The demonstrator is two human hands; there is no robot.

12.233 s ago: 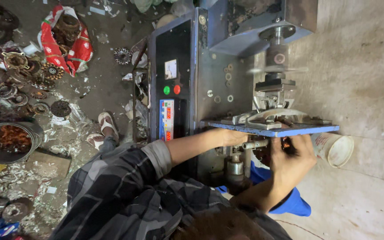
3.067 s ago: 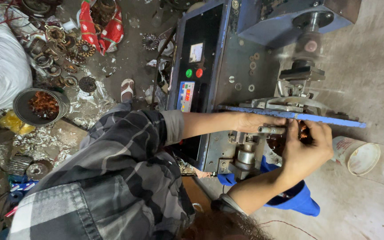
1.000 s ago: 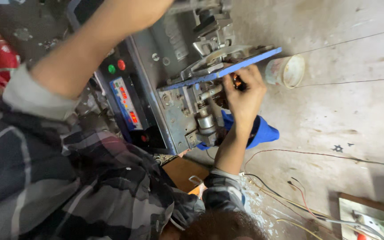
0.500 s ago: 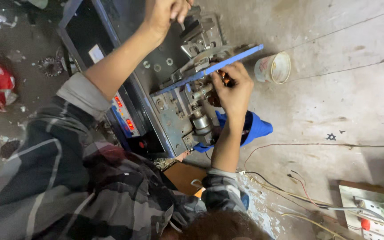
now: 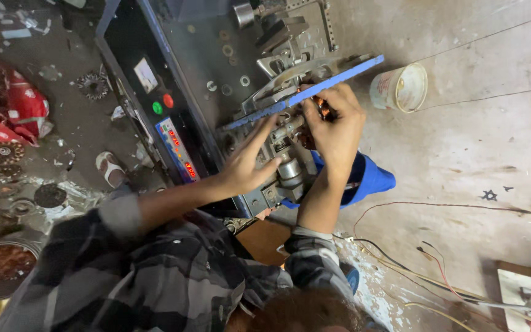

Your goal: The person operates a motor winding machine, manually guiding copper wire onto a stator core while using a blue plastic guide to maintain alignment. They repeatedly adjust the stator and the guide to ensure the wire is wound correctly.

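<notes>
A grey winding machine [image 5: 216, 74] with a thin blue plate [image 5: 314, 86] stands on the floor in front of me. My right hand [image 5: 338, 123] is closed around a small copper-wound part [image 5: 319, 106] just under the blue plate. My left hand [image 5: 250, 161] reaches in beside it with fingers spread, its fingertips touching the metal mechanism [image 5: 287, 132] below the plate and holding nothing. A silver cylinder [image 5: 290, 169] sits between my two wrists. Both forearms come out of checked grey sleeves.
The machine's dark side panel carries a green button [image 5: 157, 107], a red button [image 5: 168, 99] and a lit display [image 5: 178, 149]. A white tub [image 5: 401, 88] and a blue object [image 5: 373, 178] lie on the concrete, with loose wires [image 5: 437, 258]. A red bag [image 5: 23, 107], a sandal [image 5: 109, 169] and a bowl of copper scrap [image 5: 1, 264] sit at the left.
My left hand has come down from the top of the machine to the mechanism under the blue plate. My right hand stays gripped under the plate. The view has shifted.
</notes>
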